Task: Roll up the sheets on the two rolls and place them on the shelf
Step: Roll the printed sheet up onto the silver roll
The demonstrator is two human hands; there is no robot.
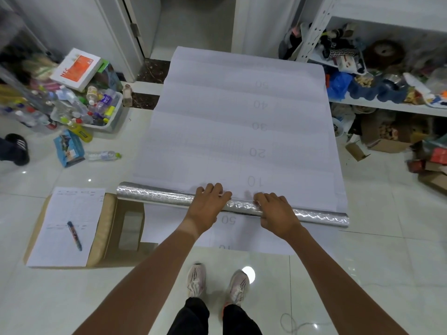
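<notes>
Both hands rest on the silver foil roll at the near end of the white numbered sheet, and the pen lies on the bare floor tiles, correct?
Not quite. The head view shows the pen lying on a sheet of paper atop cardboard, not floor tiles.

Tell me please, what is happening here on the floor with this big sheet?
A person is bending over a long white sheet with printed numbers that lies spread on the pale tiled floor. Both hands, the left hand and the right hand, press on a shiny silver foil roll at the near end of the sheet. Only a little is wound up; most of the sheet lies flat, reaching toward the white metal shelf. A second sheet end shows under the roll.
</notes>
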